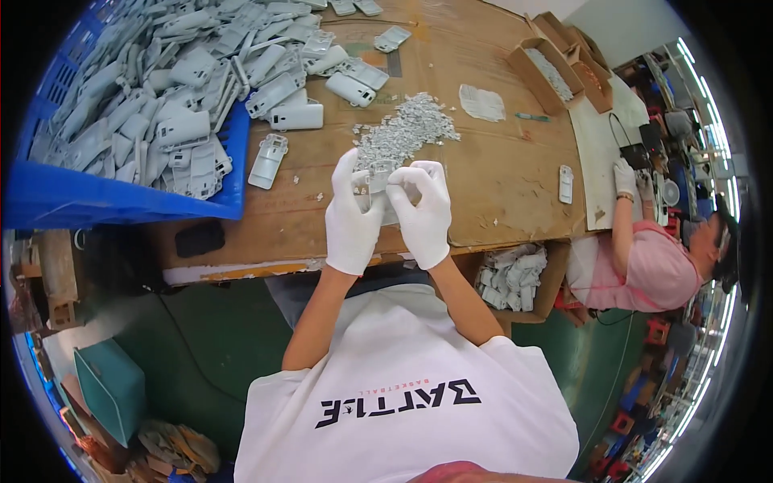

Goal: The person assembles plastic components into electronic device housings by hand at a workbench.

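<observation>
A light grey plastic housing (pixel 381 171) is held upright between my two white-gloved hands, over the near side of the table. My left hand (pixel 354 217) grips its left side between thumb and fingers. The fingers of my right hand (pixel 423 211) are pinched together against the housing's right side; whatever they hold is too small or hidden to tell. Just beyond my hands lies a heap of small white plastic parts (pixel 411 126). A single loose housing (pixel 268 161) lies left of my hands, and several more housings (pixel 294 115) are stacked beside the crate.
A blue crate (pixel 121 197) heaped with housings fills the left. Small cardboard boxes (pixel 523 68), a crumpled clear bag (pixel 481 103) and a teal tool (pixel 532 117) are at the far right. Below the table edge stands a carton (pixel 555 278) of white parts. A co-worker (pixel 644 258) works at right.
</observation>
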`<state>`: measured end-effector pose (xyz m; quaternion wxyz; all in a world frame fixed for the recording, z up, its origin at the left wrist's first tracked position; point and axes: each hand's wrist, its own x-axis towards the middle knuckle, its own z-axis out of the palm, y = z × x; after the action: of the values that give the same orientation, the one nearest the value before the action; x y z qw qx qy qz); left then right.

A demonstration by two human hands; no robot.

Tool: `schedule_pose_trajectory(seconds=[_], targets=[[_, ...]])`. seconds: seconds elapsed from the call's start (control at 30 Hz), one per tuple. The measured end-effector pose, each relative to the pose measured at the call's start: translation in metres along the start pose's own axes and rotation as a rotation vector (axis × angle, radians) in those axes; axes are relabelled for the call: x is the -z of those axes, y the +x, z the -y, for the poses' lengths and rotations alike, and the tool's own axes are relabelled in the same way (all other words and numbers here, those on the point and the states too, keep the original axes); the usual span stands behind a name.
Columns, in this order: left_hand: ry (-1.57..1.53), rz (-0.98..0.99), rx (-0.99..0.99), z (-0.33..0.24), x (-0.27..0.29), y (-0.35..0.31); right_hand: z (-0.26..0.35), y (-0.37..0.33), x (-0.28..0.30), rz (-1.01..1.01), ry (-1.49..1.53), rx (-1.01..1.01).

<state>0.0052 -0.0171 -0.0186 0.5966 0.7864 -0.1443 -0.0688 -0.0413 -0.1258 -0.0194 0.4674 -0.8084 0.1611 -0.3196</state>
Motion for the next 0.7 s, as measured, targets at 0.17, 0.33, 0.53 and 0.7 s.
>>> schedule_pose_trajectory(seconds=[0.17,0.33,0.53,0.7], targets=[[0.124,0.050,-0.017,-0.004,0.005,-0.001,0.000,-0.001,-0.012,-0.010,-0.093,0.069],[0.146,-0.051,-0.188,0.009,0.001,-0.004,0.003,0.005,-0.006,0.100,-0.124,0.009],[0.069,0.052,-0.208,0.013,0.002,-0.004,-0.012,0.036,0.019,0.499,0.476,-0.453],[-0.014,0.104,-0.141,0.018,0.004,-0.004,-0.023,0.038,0.020,0.675,0.256,-0.345]])
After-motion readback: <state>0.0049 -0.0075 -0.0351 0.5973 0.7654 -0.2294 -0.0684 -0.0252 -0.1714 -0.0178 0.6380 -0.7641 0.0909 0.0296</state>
